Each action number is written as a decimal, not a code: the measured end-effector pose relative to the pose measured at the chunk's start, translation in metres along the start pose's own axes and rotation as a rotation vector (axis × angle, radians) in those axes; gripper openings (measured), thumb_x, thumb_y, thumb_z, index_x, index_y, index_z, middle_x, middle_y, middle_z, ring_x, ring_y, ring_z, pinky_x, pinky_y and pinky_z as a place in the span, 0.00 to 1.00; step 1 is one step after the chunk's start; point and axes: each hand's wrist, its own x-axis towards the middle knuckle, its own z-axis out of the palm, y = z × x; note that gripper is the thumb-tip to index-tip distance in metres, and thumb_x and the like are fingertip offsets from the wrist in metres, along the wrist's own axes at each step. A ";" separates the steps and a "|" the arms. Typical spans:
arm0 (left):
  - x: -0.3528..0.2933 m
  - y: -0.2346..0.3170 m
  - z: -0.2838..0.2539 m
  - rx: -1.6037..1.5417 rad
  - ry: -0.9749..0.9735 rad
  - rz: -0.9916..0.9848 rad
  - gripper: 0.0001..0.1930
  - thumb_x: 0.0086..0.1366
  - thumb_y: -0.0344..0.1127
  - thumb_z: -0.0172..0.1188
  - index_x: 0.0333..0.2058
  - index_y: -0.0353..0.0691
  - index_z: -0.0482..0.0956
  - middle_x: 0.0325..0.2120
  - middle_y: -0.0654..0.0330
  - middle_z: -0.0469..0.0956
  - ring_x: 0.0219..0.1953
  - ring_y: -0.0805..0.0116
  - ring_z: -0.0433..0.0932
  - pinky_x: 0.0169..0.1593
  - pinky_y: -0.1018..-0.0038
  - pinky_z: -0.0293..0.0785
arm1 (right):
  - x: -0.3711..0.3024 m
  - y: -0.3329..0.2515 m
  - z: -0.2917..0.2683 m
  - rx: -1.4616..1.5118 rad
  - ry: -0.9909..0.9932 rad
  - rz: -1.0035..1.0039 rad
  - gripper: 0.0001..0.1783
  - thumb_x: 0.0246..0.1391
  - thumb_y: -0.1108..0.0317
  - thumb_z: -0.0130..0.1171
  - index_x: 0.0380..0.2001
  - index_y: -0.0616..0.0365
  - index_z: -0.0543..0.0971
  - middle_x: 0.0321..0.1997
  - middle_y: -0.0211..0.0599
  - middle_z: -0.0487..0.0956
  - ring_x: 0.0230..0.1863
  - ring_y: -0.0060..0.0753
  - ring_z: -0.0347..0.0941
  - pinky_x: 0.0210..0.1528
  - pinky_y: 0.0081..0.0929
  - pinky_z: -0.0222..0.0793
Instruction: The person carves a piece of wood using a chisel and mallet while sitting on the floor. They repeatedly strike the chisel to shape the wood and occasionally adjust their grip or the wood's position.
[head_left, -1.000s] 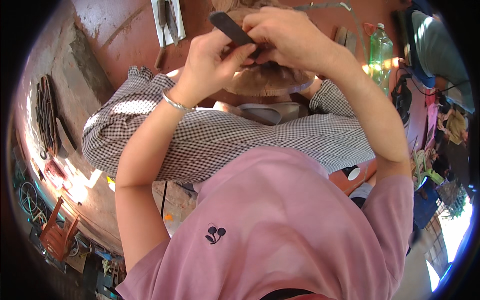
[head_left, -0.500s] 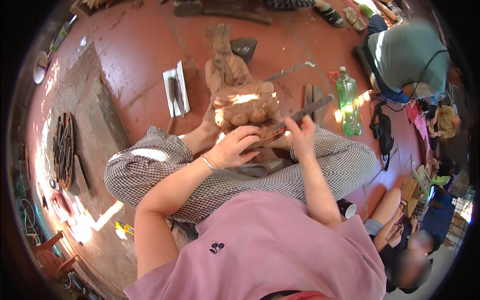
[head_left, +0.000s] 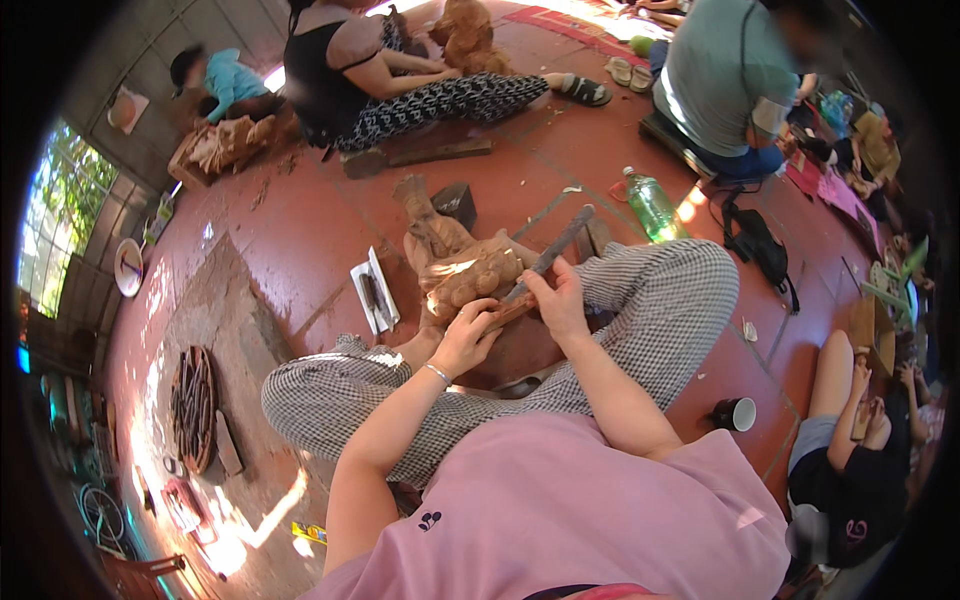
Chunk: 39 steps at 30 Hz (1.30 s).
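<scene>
A carved wooden figure (head_left: 470, 275) with a rounded, lumpy lower part lies on the floor between my crossed legs, its narrow end pointing away from me. My right hand (head_left: 558, 303) is closed around a long, flat, dark file (head_left: 565, 240), which slants up and to the right across the near end of the carving. My left hand (head_left: 466, 335), a bracelet on its wrist, has bent fingers against the carving's near edge, close to the file's lower end. What those fingertips grip is partly hidden.
Left of the carving, a white tray (head_left: 386, 315) holds slim tools. Farther left is a round basket of chisels (head_left: 193, 410). A green bottle (head_left: 652, 208), black bag (head_left: 757, 240) and dark cup (head_left: 735, 414) stand or lie to the right. Other people sit ahead and rightward; one person (head_left: 715, 90) wears grey-green.
My view has tilted up and turned, bringing seated people and more carvings into sight. The file now lies more steeply, and my right hand has come closer to my left.
</scene>
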 end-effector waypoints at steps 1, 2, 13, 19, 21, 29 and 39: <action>0.001 0.003 0.001 0.009 -0.003 -0.005 0.15 0.56 0.25 0.66 0.42 0.34 0.75 0.51 0.48 0.73 0.52 0.48 0.74 0.54 0.62 0.73 | -0.003 0.004 -0.003 -0.032 -0.015 -0.026 0.03 0.60 0.73 0.59 0.37 0.58 0.75 0.32 0.28 0.81 0.23 0.12 0.71 0.25 0.13 0.67; 0.003 0.005 0.002 0.017 -0.006 -0.009 0.15 0.56 0.26 0.66 0.42 0.34 0.75 0.51 0.49 0.73 0.52 0.48 0.75 0.54 0.62 0.73 | -0.004 0.006 -0.007 -0.043 0.001 -0.055 0.03 0.60 0.74 0.59 0.37 0.58 0.75 0.32 0.28 0.81 0.23 0.12 0.71 0.25 0.13 0.67; 0.029 0.019 0.008 0.066 -0.033 -0.003 0.13 0.55 0.27 0.66 0.38 0.33 0.75 0.47 0.50 0.75 0.48 0.48 0.77 0.49 0.63 0.76 | -0.011 -0.010 -0.026 0.039 0.203 -0.119 0.02 0.60 0.75 0.56 0.33 0.58 0.73 0.30 0.30 0.79 0.21 0.14 0.71 0.22 0.14 0.68; 0.044 0.024 0.011 0.125 -0.093 -0.058 0.14 0.52 0.27 0.68 0.36 0.33 0.75 0.45 0.51 0.77 0.45 0.48 0.78 0.48 0.64 0.77 | 0.013 0.023 -0.042 0.011 0.260 -0.117 0.03 0.57 0.76 0.56 0.32 0.58 0.72 0.27 0.30 0.77 0.18 0.16 0.70 0.19 0.16 0.66; 0.048 0.027 0.012 0.145 -0.106 -0.088 0.14 0.52 0.27 0.69 0.35 0.33 0.75 0.45 0.51 0.77 0.45 0.48 0.78 0.48 0.64 0.77 | 0.024 0.033 -0.044 0.045 0.270 -0.087 0.02 0.57 0.76 0.55 0.32 0.58 0.72 0.27 0.29 0.77 0.18 0.16 0.69 0.19 0.16 0.66; 0.045 0.040 0.017 0.182 -0.036 -0.169 0.12 0.52 0.26 0.68 0.34 0.34 0.75 0.45 0.52 0.78 0.46 0.50 0.78 0.48 0.65 0.78 | 0.040 0.038 -0.057 0.304 0.310 0.057 0.05 0.56 0.77 0.55 0.33 0.58 0.70 0.27 0.32 0.76 0.17 0.18 0.67 0.17 0.18 0.65; 0.053 0.043 0.024 0.189 -0.051 -0.236 0.13 0.53 0.28 0.68 0.37 0.36 0.76 0.48 0.53 0.77 0.48 0.50 0.78 0.50 0.64 0.77 | 0.048 0.043 -0.059 0.277 0.156 0.151 0.04 0.56 0.76 0.55 0.32 0.58 0.70 0.25 0.31 0.76 0.16 0.17 0.67 0.15 0.17 0.63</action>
